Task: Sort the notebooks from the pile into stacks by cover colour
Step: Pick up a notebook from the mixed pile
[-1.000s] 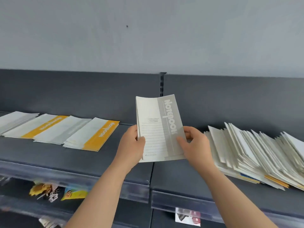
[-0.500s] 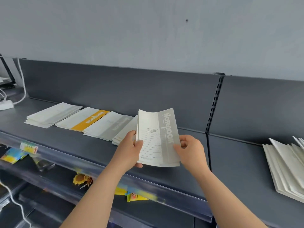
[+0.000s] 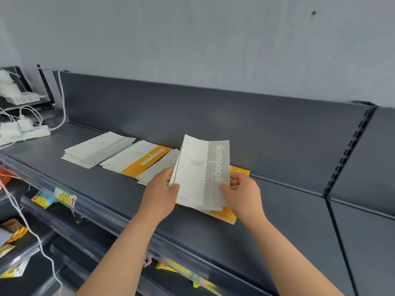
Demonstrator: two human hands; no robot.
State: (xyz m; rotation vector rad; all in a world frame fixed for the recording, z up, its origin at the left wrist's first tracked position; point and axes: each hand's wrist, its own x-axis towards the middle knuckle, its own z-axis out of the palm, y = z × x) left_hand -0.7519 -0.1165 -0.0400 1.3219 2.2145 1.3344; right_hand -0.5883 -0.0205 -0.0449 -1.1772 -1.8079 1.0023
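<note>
Shelf [image 3: 288, 210] bears 4 stacks [image 3: 98, 149]; left grip [image 3: 159, 195], right grip [image 3: 241, 193] hold 1 notebook [image 3: 201, 174].

A shop: dark metal display shelving [image 3: 213, 129] with a price tag [image 3: 64, 196] on its edge.

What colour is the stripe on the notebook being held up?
Grey, with white lettering, on the notebook; best in head view.

1. Dark grey metal shelf [image 3: 102, 189], long and flat.
2. White power strip [image 3: 27, 133] at its left end.
3. Notebooks in a row, left to right: grey-banded stack [image 3: 98, 149], orange-banded stack [image 3: 139, 160], second grey-banded stack [image 3: 159, 167], second orange-banded stack [image 3: 225, 215], partly hidden.
</note>
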